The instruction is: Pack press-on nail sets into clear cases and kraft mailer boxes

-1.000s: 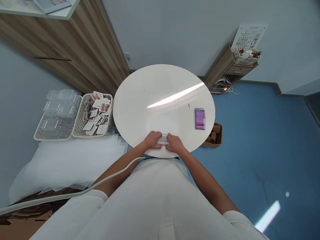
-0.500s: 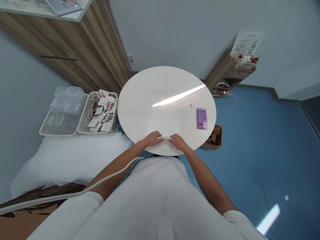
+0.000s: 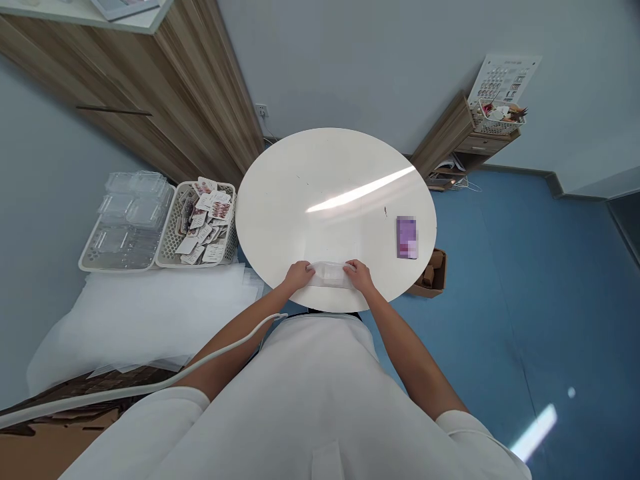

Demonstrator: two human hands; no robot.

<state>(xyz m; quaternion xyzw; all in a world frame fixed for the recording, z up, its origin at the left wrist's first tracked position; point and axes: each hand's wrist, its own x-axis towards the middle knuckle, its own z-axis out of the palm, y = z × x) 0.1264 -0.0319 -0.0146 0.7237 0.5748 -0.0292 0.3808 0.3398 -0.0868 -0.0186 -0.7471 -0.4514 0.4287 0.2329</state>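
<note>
Near the front edge of the white oval table (image 3: 280,193), a thin translucent wrapping sheet (image 3: 333,250) lies almost unseen against the white top. A clear plastic box (image 3: 334,273) shows at its near end, partly under the sheet's folded edge. My left hand (image 3: 299,275) pinches the sheet at the left of the box, thumb toward the middle. At the right side, my right hand (image 3: 359,275) pinches it in the same way. How far the sheet covers the box I cannot make out.
A purple pixelated packet (image 3: 407,237) lies on the table's right side. Left of the table stand a basket of printed cards (image 3: 205,223), a basket of clear boxes (image 3: 133,213) and a pile of white sheets (image 3: 160,313). A carton (image 3: 431,275) sits below right. A white cable (image 3: 210,357) crosses my left arm.
My hands have moved apart and slightly away from me. The rolled or folded strip between them has opened out wider, and the clear box now shows there.
</note>
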